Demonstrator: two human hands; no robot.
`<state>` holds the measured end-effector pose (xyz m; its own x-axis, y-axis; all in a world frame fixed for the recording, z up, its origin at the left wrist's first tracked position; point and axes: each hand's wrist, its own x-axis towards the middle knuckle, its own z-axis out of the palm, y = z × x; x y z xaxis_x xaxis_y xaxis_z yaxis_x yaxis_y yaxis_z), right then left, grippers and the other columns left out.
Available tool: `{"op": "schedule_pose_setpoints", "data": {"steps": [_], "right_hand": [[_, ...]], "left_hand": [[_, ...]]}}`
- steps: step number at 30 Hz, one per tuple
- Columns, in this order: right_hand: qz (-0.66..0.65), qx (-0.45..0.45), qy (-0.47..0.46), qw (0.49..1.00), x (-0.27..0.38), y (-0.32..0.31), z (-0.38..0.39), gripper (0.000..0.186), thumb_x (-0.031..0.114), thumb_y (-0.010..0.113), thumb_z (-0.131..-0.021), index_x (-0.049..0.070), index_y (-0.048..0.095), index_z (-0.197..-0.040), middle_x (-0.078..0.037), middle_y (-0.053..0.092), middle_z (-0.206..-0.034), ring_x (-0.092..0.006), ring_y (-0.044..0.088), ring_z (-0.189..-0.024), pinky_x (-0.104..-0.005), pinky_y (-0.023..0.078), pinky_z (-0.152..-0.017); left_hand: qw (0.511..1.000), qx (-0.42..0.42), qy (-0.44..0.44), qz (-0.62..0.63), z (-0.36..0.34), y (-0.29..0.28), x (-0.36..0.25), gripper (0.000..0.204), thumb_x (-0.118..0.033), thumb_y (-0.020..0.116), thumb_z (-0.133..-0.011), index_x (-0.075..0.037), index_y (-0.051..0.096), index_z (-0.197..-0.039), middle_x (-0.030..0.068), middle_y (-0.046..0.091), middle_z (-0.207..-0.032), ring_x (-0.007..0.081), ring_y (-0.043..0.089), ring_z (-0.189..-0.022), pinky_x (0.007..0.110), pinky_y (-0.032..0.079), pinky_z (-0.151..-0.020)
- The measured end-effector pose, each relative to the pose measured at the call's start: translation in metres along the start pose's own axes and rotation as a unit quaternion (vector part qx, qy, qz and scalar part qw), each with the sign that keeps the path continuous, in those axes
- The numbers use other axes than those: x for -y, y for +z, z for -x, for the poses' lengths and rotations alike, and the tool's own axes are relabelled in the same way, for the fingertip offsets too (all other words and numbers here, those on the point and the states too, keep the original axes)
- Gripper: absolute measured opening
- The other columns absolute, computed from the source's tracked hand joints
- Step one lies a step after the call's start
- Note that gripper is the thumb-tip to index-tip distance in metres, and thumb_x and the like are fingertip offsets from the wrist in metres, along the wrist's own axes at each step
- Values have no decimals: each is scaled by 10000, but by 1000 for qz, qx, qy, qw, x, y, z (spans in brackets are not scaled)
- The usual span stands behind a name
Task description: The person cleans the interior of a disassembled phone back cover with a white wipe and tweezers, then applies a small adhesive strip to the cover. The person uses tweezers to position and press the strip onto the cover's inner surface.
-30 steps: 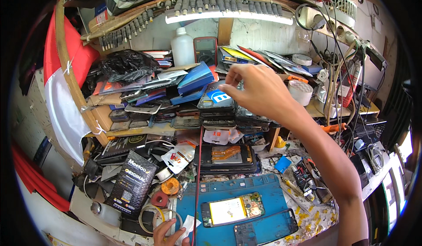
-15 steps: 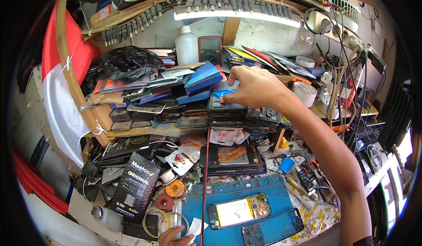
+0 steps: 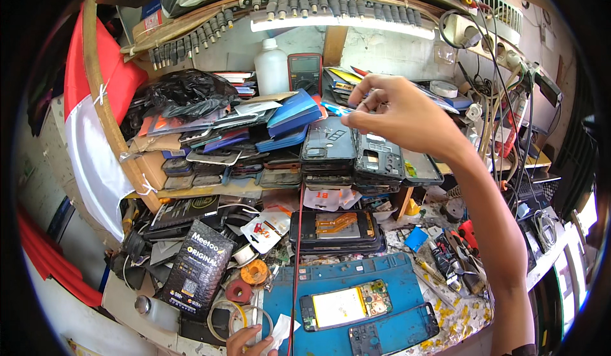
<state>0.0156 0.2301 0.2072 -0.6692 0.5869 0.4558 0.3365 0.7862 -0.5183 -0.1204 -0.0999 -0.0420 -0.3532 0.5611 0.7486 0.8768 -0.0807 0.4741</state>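
My right hand [image 3: 396, 115] is raised over the stacked phone parts, thumb and fingers pinching a small flat blue piece [image 3: 336, 108] with white on it. Below it lies a dark phone back cover [image 3: 328, 141] on top of a stack, with a phone frame [image 3: 379, 157] beside it. At the lower edge my left hand [image 3: 247, 341] shows only curled fingers, next to a crumpled white paper [image 3: 284, 332] and some thin rings [image 3: 219, 323]; what the fingers grip is unclear. An opened phone with a white battery [image 3: 337, 309] rests on the blue work mat [image 3: 280, 292].
A detached phone frame [image 3: 401, 330] lies at the mat's front. Tools [image 3: 449, 264] crowd the right side. A black box [image 3: 196, 264] and orange spool [image 3: 254, 271] stand left. A dark red cord [image 3: 298, 248] runs down the middle; cables [image 3: 499, 95] hang at right.
My right hand has risen and shifted right, lifting the blue piece off the phone stack and uncovering the back cover. My left hand has barely moved.
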Motion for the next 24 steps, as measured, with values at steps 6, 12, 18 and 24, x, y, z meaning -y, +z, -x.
{"op": "schedule_pose_setpoints", "data": {"steps": [6, 12, 18, 24], "right_hand": [[-262, 138, 87, 951, 14, 12, 98, 267, 198, 606, -992, -49, 655, -1082, -81, 695, -819, -98, 678, -723, -237, 529, -588], [-354, 229, 203, 884, 15, 67, 185, 215, 135, 640, -986, -65, 668, -1061, -93, 716, -857, -118, 696, -743, -247, 571, -636], [-427, 176, 186, 867, 3, 76, 227, 246, 63, 670, -951, -53, 622, -1163, -116, 724, -950, -134, 715, -833, -258, 586, -719], [-411, 94, 94, 902, -3, 93, 265, 332, 163, 633, -983, 39, 533, -1274, -143, 737, -923, -218, 731, -802, -339, 574, -716]], "left_hand": [[995, -55, -77, 35, -10, -3, -18, 244, -138, 628, -867, 31, 631, -1042, 233, 595, -1191, 334, 609, -1081, 421, 535, -904], [897, 34, -212, 386, -26, 30, -70, 651, -313, 779, -846, 106, 533, -1280, 220, 631, -1129, 271, 659, -996, 341, 600, -719], [849, 51, -322, 416, -22, 53, -75, 202, 3, 739, -855, 84, 634, -1007, 163, 685, -894, 188, 674, -731, 295, 584, -605], [883, 42, -206, 420, 9, 57, -71, 256, -25, 761, -819, -9, 577, -997, 171, 629, -906, 196, 650, -693, 292, 569, -538]]}}
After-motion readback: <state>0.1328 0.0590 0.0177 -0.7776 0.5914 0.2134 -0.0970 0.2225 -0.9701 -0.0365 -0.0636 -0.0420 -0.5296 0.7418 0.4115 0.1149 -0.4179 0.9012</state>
